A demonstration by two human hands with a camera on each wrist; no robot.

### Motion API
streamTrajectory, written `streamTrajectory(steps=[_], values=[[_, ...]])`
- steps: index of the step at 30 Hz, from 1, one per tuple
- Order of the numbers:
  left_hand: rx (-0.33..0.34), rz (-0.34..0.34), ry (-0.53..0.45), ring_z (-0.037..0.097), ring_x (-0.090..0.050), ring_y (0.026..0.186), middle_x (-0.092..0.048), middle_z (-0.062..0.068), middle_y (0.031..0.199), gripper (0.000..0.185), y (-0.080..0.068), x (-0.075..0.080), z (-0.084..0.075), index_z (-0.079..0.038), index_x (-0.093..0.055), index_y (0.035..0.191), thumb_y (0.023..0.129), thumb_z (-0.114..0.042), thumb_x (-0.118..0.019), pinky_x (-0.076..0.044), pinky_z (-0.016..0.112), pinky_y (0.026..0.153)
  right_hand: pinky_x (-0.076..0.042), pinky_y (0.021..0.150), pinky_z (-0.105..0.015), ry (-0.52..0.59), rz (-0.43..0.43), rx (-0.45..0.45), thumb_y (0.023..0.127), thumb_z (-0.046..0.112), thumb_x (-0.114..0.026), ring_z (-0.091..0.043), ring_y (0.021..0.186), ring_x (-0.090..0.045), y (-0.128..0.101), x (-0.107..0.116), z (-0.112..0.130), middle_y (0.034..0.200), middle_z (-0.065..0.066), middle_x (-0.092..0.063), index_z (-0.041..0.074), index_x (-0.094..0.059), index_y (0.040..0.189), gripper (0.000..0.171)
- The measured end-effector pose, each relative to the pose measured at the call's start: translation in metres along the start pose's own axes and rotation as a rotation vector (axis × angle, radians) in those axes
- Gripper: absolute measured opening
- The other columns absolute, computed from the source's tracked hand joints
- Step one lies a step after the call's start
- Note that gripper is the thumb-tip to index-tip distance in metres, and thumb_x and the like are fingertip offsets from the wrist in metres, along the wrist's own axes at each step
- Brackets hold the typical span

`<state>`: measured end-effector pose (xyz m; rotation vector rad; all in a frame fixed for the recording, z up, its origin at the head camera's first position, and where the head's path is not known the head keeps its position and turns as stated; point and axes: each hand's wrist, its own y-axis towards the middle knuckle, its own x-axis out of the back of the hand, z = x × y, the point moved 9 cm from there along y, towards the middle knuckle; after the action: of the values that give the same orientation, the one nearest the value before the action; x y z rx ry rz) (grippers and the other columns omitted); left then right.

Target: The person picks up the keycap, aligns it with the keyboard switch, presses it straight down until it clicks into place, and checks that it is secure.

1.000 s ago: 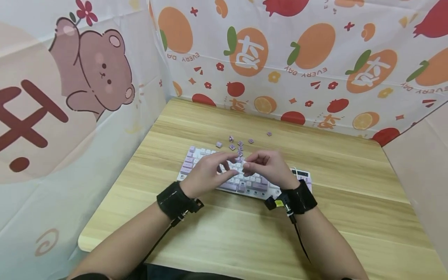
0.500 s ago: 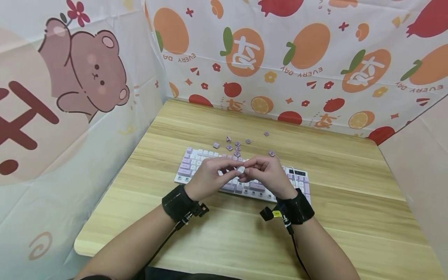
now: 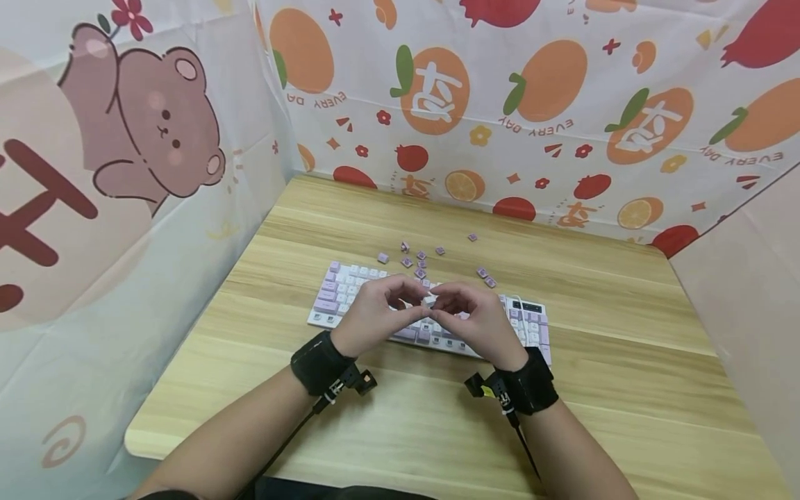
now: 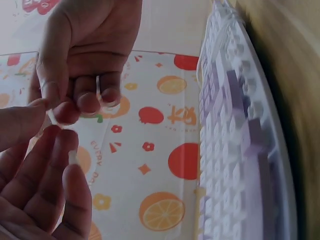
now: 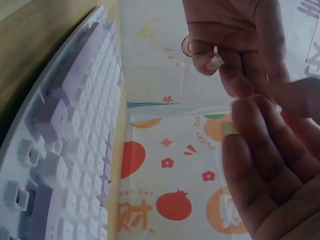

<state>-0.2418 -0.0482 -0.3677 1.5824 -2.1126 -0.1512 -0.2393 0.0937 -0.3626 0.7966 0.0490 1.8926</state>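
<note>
White keycap (image 3: 429, 301) now pinched between both hands, fingertips closer than before.
Left hand (image 3: 373, 314) and right hand (image 3: 473, 319) curl round it above the keyboard (image 3: 337, 292) — it is being worked off the surface (image 3: 625, 326), not refitted.

The keyboard (image 3: 425, 312) lay on the table (image 3: 625, 389), with loose keycaps (image 3: 420, 258) scattered just behind it. Both hands, left hand (image 3: 375, 316) and right hand (image 3: 476, 321), met above the keyboard's middle. Printed cloth walls (image 3: 531, 104) stood behind and left of the table.

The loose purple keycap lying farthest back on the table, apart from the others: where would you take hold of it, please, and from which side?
Probably from straight above, pinching two opposite side walls of the farthest keycap between thumb and forefinger. It is small and low on the table, with bare wood all round it, so nothing blocks the fingers; its top looks too small to grip.
</note>
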Motion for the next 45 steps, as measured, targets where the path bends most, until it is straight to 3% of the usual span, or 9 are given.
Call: streamTrajectory(steps=[7,12,17,26,32,36,41,45], values=[[0.102,0.008,-0.103,0.014,-0.070,0.084,-0.072,0.003,0.098,0.021,-0.002,-0.003,0.009,-0.012,-0.069,0.098,0.081,-0.016,-0.081,-0.058,0.031,0.072,-0.057,0.072,-0.028,-0.084,0.002,0.148,0.088,0.000,-0.065,-0.010,0.085,-0.066,-0.003,-0.002,0.016,0.099,-0.001,-0.072,0.007,-0.071,0.117,0.030],[0.201,0.059,-0.155,0.014,-0.072,0.090,-0.075,0.003,0.098,0.022,-0.004,-0.008,0.019,-0.009,-0.065,0.099,0.083,-0.015,-0.079,-0.057,0.031,0.077,-0.055,0.075,-0.027,-0.203,0.022,0.220,0.087,0.004,-0.072,-0.011,0.087,-0.063,-0.004,-0.009,0.019,0.097,0.000,-0.068,0.008,-0.069,0.122,0.035],[0.295,0.095,-0.191,0.015,-0.073,0.093,-0.077,0.003,0.096,0.023,-0.006,-0.011,0.027,-0.007,-0.063,0.102,0.088,-0.022,-0.074,-0.054,0.033,0.080,-0.053,0.069,-0.027,-0.327,-0.015,0.277,0.086,0.009,-0.076,-0.010,0.082,-0.061,-0.004,-0.012,0.023,0.094,0.000,-0.069,0.009,-0.070,0.119,0.034],[0.363,0.150,-0.193,0.017,-0.072,0.093,-0.077,0.004,0.096,0.021,-0.007,-0.014,0.036,-0.008,-0.062,0.102,0.092,-0.024,-0.070,-0.054,0.032,0.078,-0.047,0.062,-0.021,-0.442,-0.030,0.305,0.086,0.010,-0.075,-0.013,0.074,-0.058,-0.005,-0.015,0.021,0.094,-0.001,-0.066,0.007,-0.073,0.114,0.028],[0.363,0.227,-0.172,0.019,-0.071,0.100,-0.075,0.005,0.104,0.021,-0.008,-0.019,0.041,-0.008,-0.061,0.108,0.094,-0.023,-0.067,-0.055,0.034,0.081,-0.047,0.062,-0.021,-0.438,-0.015,0.244,0.087,0.011,-0.075,-0.014,0.075,-0.057,-0.004,-0.014,0.013,0.096,-0.002,-0.064,0.007,-0.074,0.111,0.025],[0.318,0.276,-0.113,0.023,-0.070,0.103,-0.073,0.008,0.108,0.022,-0.008,-0.023,0.041,-0.005,-0.061,0.111,0.095,-0.020,-0.064,-0.055,0.033,0.081,-0.053,0.068,-0.024,-0.429,0.039,0.194,0.087,0.009,-0.073,-0.014,0.082,-0.063,-0.003,-0.017,0.003,0.100,-0.002,-0.067,0.005,-0.073,0.112,0.025],[0.241,0.228,0.057,0.013,-0.068,0.092,-0.072,0.001,0.100,0.020,-0.005,-0.014,0.034,-0.010,-0.065,0.112,0.094,-0.021,-0.066,-0.055,0.031,0.075,-0.056,0.078,-0.027,-0.468,0.143,0.125,0.084,0.006,-0.076,-0.012,0.089,-0.068,0.000,-0.023,-0.016,0.099,-0.001,-0.073,0.009,-0.074,0.106,0.023],[0.217,0.198,0.150,0.009,-0.065,0.088,-0.071,-0.003,0.096,0.020,-0.004,-0.008,0.032,-0.011,-0.065,0.111,0.094,-0.022,-0.066,-0.054,0.030,0.076,-0.056,0.078,-0.026,-0.532,0.245,0.109,0.083,0.004,-0.076,-0.011,0.087,-0.069,0.003,-0.033,-0.030,0.093,0.000,-0.074,0.010,-0.076,0.099,0.017]])
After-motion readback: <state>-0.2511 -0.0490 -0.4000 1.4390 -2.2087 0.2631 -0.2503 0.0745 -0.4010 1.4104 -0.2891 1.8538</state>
